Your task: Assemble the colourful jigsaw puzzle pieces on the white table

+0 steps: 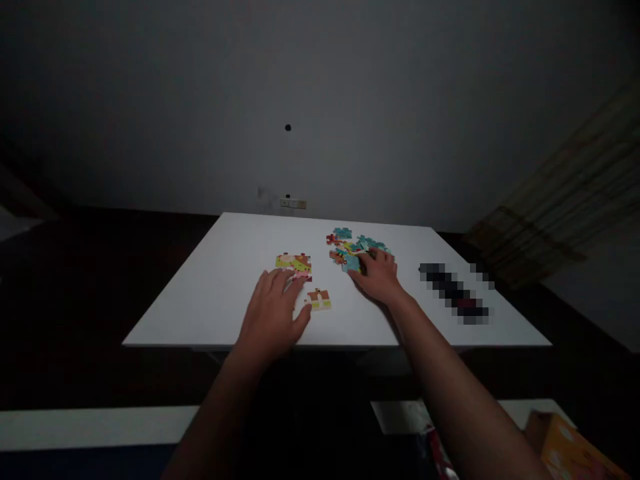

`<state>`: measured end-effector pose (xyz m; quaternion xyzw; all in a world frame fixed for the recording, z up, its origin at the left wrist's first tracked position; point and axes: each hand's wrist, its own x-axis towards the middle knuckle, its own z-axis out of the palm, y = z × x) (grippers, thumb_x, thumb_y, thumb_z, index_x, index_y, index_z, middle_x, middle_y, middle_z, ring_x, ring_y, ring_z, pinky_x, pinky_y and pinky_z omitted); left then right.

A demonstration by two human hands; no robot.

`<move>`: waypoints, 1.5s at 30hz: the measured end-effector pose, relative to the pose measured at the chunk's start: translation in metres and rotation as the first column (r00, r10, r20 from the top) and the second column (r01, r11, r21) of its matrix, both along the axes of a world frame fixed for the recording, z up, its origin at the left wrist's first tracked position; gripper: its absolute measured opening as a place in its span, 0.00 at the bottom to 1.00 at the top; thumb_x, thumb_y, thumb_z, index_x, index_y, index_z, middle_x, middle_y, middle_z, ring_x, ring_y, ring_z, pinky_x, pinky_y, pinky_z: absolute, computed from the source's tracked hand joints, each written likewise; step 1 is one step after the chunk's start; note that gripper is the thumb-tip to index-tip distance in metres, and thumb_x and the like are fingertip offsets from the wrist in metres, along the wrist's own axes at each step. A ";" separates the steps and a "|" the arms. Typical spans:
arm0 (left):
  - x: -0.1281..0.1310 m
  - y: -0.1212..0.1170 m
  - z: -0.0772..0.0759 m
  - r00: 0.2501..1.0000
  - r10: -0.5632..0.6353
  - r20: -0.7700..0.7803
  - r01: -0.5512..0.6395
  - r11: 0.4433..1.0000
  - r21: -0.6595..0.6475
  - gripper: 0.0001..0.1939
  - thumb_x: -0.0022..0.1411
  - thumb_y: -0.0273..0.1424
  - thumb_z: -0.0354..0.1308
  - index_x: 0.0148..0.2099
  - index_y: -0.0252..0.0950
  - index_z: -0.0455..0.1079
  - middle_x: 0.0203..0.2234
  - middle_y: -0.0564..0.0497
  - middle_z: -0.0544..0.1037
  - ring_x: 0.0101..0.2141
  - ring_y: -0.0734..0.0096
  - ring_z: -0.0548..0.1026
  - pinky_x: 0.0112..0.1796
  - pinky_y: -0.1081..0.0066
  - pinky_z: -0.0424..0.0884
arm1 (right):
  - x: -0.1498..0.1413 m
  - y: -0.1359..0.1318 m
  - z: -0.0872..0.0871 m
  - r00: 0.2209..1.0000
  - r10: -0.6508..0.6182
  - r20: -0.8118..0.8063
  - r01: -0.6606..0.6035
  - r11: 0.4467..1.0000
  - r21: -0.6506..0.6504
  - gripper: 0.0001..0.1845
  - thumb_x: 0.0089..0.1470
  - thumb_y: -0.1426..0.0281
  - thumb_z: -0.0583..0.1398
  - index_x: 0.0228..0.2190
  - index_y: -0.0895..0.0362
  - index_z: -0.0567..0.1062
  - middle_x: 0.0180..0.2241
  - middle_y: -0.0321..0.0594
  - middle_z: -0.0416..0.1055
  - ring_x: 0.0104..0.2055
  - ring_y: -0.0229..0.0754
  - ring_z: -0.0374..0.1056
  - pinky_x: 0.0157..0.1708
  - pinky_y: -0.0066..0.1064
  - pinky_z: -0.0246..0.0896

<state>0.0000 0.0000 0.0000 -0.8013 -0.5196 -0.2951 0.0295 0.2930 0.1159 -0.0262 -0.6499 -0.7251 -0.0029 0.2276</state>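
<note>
My left hand [273, 310] lies on the white table with its fingers apart, holding nothing that I can see. Its fingertips touch the near edge of a joined block of jigsaw pieces [294, 262] in yellow, pink and brown. Just right of its thumb lies a small brown and cream jigsaw section [320, 299]. Over a loose pile of jigsaw pieces [351, 262], mostly teal with some red and yellow, my right hand [380, 275] reaches with bent fingers, thumb and forefinger apart. Its palm and fingers cover part of the pile.
The white table [210, 287] has its near edge in front of me. A dark pixelated object [453, 292] lies on its right side. Beyond is a grey wall with sockets [293, 203]. At lower right stands an orange box [575, 447]; a patterned curtain [565, 180] hangs at right.
</note>
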 end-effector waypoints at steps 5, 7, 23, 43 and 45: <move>-0.008 0.015 -0.012 0.998 -0.035 0.056 0.042 0.990 -0.133 0.29 0.72 0.37 0.65 0.72 0.39 0.72 0.66 0.38 0.74 0.67 0.40 0.69 0.70 0.38 0.69 | 0.009 -0.008 0.004 0.957 0.258 -0.134 -0.228 0.951 0.209 0.15 0.65 0.64 0.66 0.50 0.49 0.88 0.58 0.52 0.78 0.62 0.65 0.70 0.61 0.63 0.64; -0.006 0.014 -0.013 0.997 -0.036 0.069 0.046 0.989 -0.143 0.30 0.72 0.37 0.66 0.72 0.39 0.72 0.67 0.38 0.73 0.68 0.40 0.68 0.70 0.38 0.68 | 0.009 -0.016 0.008 0.861 0.465 -0.206 -0.394 0.866 0.309 0.11 0.67 0.67 0.66 0.44 0.46 0.90 0.51 0.47 0.81 0.54 0.57 0.76 0.56 0.55 0.71; -0.021 0.013 -0.015 0.900 -0.201 0.387 0.273 0.951 -0.142 0.36 0.63 0.39 0.79 0.70 0.46 0.73 0.63 0.43 0.79 0.64 0.46 0.72 0.65 0.44 0.74 | -0.079 -0.071 0.005 0.529 0.713 -0.461 -0.497 0.700 0.513 0.08 0.60 0.73 0.71 0.33 0.47 0.89 0.37 0.40 0.84 0.37 0.45 0.81 0.39 0.37 0.79; -0.018 0.015 -0.015 0.912 -0.128 0.391 0.209 0.963 -0.172 0.31 0.61 0.32 0.79 0.65 0.42 0.78 0.56 0.44 0.82 0.59 0.50 0.76 0.60 0.48 0.79 | -0.080 -0.078 0.011 0.624 0.379 -0.683 -0.494 0.869 0.031 0.15 0.62 0.57 0.69 0.44 0.53 0.86 0.40 0.44 0.86 0.41 0.50 0.81 0.46 0.42 0.75; -0.019 0.015 -0.016 0.920 -0.123 0.371 0.197 0.966 -0.169 0.34 0.61 0.32 0.79 0.68 0.42 0.76 0.57 0.43 0.82 0.60 0.49 0.76 0.62 0.47 0.77 | -0.080 -0.075 0.008 0.626 0.349 -0.697 -0.440 0.896 0.052 0.14 0.62 0.57 0.68 0.42 0.54 0.84 0.38 0.43 0.85 0.38 0.49 0.79 0.43 0.40 0.73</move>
